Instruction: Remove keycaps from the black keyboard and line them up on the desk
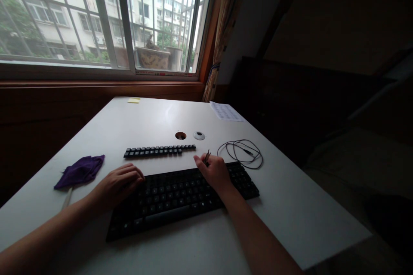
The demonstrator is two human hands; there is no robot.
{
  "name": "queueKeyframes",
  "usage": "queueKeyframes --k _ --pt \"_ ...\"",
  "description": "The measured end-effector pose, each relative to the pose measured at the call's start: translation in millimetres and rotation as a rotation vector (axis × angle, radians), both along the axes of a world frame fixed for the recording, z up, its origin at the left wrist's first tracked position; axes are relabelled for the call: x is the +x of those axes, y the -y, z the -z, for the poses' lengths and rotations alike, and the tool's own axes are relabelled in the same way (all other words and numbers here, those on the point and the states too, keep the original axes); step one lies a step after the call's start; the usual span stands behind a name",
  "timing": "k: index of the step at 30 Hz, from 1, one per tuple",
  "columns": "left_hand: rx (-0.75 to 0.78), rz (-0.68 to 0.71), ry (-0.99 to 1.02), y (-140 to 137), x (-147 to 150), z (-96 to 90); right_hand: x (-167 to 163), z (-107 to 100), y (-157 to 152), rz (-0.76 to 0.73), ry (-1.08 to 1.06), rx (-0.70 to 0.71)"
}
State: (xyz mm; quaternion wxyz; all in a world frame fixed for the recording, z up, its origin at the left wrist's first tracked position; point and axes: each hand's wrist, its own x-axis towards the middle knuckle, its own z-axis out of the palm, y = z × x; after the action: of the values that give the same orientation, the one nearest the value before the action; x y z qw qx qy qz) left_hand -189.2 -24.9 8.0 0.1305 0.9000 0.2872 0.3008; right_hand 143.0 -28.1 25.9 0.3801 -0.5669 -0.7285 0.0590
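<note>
A black keyboard (174, 197) lies at a slant on the white desk in front of me. My left hand (124, 182) rests on its upper left corner, fingers bent over the edge and gripping it. Above the keyboard's upper right part, my right hand (214, 172) is closed around a small dark tool (207, 157) with thin prongs pointing up; most of it is hidden in the fingers. Behind the keyboard, loose black keycaps (158, 151) stand lined up in two rows.
A coiled black cable (245, 154) lies right of the keycaps. Left is a purple cloth (80, 171) with a pale stick (67, 197) beneath. Farther back are a round desk hole (180, 135), its grey cover (199, 135), printed paper (226, 111) and a yellow note (134, 100).
</note>
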Motion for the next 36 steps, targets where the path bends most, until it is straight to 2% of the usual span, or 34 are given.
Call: queueKeyframes --k 21,26,36 --pt "0.002 0.004 -0.024 -0.2 -0.4 0.8 1.6 14.5 -16.7 0.034 -0.084 -0.176" --pt "0.007 0.008 -0.019 -0.9 -0.5 1.5 2.4 15.3 -15.3 0.010 -0.108 -0.161" --pt "-0.015 0.007 -0.018 -0.9 -1.4 2.9 1.6 5.0 -4.4 -0.071 -0.139 -0.044"
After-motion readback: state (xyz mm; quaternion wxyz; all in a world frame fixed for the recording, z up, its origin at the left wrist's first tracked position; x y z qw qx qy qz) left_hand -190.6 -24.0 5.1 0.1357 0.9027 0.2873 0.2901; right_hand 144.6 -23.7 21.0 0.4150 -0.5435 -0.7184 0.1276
